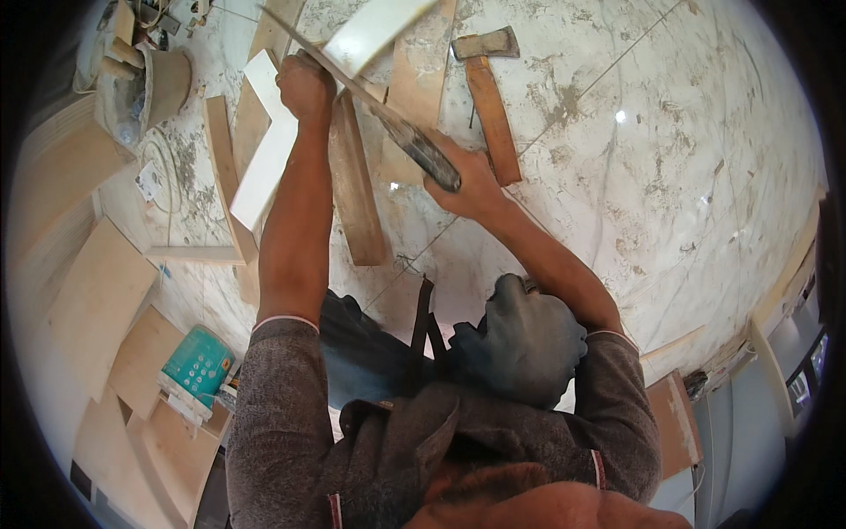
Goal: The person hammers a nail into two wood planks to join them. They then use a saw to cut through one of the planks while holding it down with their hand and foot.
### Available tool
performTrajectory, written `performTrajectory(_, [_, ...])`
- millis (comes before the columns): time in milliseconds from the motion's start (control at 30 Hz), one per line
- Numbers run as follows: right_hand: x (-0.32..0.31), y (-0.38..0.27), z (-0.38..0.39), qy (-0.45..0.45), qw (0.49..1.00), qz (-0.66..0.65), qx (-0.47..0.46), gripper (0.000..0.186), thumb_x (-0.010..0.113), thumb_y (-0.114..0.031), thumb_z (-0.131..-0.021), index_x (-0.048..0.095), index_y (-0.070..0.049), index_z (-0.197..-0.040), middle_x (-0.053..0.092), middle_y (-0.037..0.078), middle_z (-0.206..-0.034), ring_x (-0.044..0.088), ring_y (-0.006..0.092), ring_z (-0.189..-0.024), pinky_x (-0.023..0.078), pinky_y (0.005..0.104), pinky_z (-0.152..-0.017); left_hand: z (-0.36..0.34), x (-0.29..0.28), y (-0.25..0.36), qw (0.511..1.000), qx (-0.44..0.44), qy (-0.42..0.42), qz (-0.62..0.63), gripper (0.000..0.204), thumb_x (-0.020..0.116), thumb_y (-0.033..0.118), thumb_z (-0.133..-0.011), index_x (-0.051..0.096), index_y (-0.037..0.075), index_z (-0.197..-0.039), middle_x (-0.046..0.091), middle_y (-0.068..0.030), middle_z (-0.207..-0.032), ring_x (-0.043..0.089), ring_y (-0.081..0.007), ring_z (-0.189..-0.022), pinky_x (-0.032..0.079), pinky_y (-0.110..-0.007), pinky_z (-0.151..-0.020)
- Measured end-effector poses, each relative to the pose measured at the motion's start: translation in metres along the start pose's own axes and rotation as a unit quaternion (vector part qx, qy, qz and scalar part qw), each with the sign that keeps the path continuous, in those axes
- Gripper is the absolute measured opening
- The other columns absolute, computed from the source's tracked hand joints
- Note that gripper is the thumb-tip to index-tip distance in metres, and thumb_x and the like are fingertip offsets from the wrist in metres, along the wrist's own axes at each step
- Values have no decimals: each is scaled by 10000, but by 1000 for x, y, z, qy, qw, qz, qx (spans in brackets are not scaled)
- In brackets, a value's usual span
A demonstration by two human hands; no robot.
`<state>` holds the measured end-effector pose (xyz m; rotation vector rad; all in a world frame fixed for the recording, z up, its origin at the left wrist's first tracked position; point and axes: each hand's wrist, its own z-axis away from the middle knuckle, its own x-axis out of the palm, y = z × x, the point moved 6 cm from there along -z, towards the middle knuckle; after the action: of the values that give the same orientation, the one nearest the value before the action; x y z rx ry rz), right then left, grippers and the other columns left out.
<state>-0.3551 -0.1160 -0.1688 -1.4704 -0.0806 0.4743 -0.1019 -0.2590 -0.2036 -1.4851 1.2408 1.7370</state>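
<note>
My right hand (467, 176) is closed around the worn wooden handle of a handsaw (414, 145). Its long thin blade slants up and to the left, passing close beside my left hand (306, 86). That left hand is closed at the near end of a white board (374, 35); its fingertips are hidden. A white angled strip (264, 181) lies left of my left wrist. Under and beside the hands are bare wooden pieces, among them a thick brown length of wood (357, 189). A hatchet (491, 106) with a wooden handle rests on the floor beyond my right hand.
A bucket (167, 88) with tools stands at the far left. Narrow wooden strips (225, 172) lie left of my forearm. Plywood sheets (88, 300) and a teal box (196, 366) are at the near left. The pale tiled floor (652, 176) is stained.
</note>
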Motion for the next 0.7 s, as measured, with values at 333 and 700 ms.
performTrajectory(333, [-20, -15, 27, 31, 998, 29, -44, 584, 646, 21, -754, 502, 16, -1319, 670, 187, -1018, 687, 235, -837, 520, 289, -743, 5, 1, -5, 998, -8, 62, -18, 297, 476, 293, -918, 619, 33, -895, 665, -199, -911, 637, -415, -848, 496, -537, -728])
performTrajectory(700, [1, 18, 31, 42, 997, 31, -62, 513, 628, 13, -753, 545, 37, -1258, 604, 209, -1151, 609, 270, -1043, 463, 341, -910, 10, -11, -40, 980, 93, 34, 171, 438, 616, 359, -842, 577, 0, -1089, 588, -245, -1119, 556, -402, -1060, 453, -502, -887])
